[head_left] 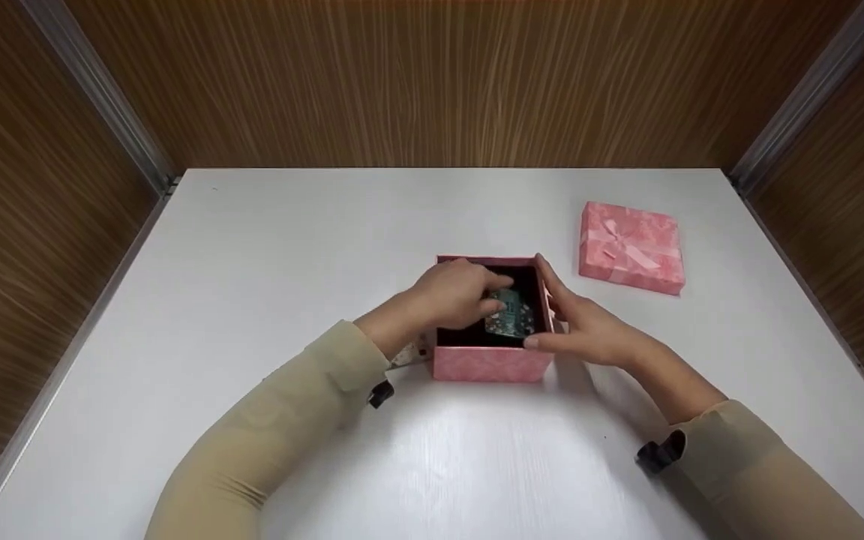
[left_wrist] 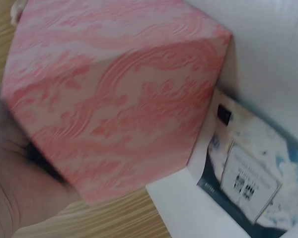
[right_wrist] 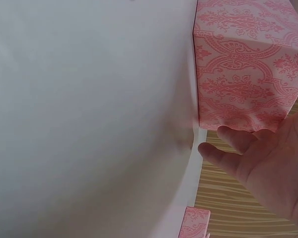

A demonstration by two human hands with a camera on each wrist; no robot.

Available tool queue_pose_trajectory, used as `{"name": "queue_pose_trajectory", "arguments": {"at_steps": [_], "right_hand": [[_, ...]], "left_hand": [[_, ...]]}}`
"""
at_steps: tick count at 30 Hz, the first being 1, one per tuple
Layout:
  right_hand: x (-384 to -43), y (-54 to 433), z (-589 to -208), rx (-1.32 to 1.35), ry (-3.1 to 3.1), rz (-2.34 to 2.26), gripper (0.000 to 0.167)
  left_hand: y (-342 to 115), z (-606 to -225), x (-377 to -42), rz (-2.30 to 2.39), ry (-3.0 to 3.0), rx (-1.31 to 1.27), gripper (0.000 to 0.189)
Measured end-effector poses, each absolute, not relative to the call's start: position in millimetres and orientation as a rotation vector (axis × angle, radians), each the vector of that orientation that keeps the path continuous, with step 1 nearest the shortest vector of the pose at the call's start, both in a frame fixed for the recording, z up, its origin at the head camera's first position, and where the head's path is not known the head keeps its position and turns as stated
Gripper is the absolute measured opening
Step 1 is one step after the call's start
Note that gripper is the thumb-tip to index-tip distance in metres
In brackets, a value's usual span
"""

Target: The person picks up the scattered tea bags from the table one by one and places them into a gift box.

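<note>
A lidless pink patterned box with a dark inside stands on the white table. My left hand reaches in over its left wall. Thumb and forefinger pinch the upper left corner of a dark green floral packet, tilted inside the box. My right hand rests against the box's right side, fingers straight and spread, forefinger near the back corner and thumb at the front rim. In the right wrist view, fingertips touch the box wall. Under my left wrist lies a pale floral packet with a printed label.
A pink lid with a ribbon bow lies on the table at the back right. Wood-grain panels close off the back and both sides of the white table.
</note>
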State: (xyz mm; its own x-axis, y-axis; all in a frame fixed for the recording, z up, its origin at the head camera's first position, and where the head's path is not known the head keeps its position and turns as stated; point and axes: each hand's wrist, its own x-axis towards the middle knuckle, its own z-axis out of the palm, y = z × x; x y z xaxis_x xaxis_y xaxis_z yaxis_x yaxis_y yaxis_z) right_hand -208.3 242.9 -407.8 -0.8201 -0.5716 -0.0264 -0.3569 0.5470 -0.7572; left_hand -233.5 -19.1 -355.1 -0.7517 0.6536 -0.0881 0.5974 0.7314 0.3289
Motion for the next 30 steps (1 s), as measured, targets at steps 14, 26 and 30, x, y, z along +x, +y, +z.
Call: {"name": "queue_pose_trajectory", "arguments": {"at_steps": [14, 26, 30], "right_hand": [[-208.3, 243.0, -405.7, -0.771, 2.558, -1.118, 0.119], [-208.2, 242.1, -406.9, -0.751, 2.559, -1.099, 0.118], [-207.4, 241.8, -408.1, -0.746, 2.551, -1.109, 0.118]], "left_hand": [[-93.1, -339.1, -231.2, 1.186, 2.659, 0.946, 0.040], [-143.4, -384.0, -229.6, 1.138, 2.676, 0.646, 0.051], [-152.6, -400.1, -224.8, 1.094, 2.636, 0.590, 0.060]]}}
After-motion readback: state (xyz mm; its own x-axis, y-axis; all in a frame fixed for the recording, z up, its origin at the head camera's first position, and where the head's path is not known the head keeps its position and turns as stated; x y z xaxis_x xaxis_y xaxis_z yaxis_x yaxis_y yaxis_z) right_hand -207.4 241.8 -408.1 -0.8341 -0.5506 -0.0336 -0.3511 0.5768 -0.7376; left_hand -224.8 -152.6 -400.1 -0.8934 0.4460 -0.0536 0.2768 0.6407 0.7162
